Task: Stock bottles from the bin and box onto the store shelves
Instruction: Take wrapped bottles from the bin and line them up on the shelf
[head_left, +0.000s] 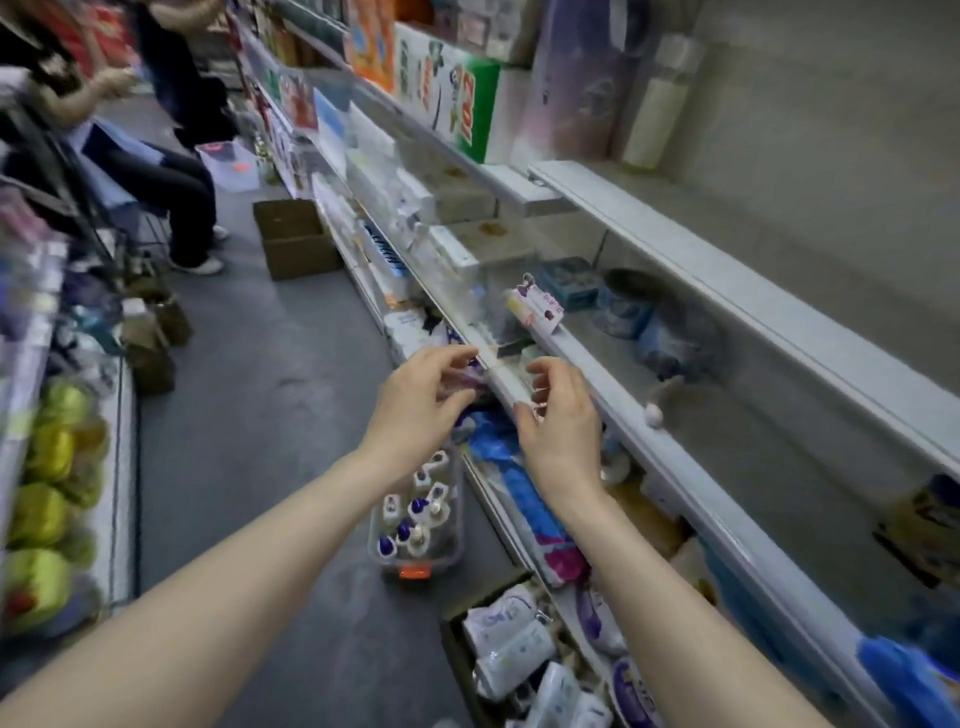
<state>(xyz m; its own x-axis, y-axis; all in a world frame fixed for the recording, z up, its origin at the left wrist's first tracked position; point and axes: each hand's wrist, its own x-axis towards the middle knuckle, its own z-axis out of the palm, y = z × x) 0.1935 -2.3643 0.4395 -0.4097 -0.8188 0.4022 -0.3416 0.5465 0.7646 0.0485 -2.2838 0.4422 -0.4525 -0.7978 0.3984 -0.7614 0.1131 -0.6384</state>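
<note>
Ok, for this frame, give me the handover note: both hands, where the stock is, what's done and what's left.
Left hand: raised at the shelf rail, fingers curled; blur hides whether it holds anything.
Right hand: just right of it at the same rail, fingers curled, equally unclear.
Clear bin: on the floor below the hands, with bottles standing in it.
Cardboard box: on the floor nearer the camera, filled with white packs.
Done: cannot be judged from this view.
Left: empty the bin and box; the shelf behind the rail has bare space.
</note>
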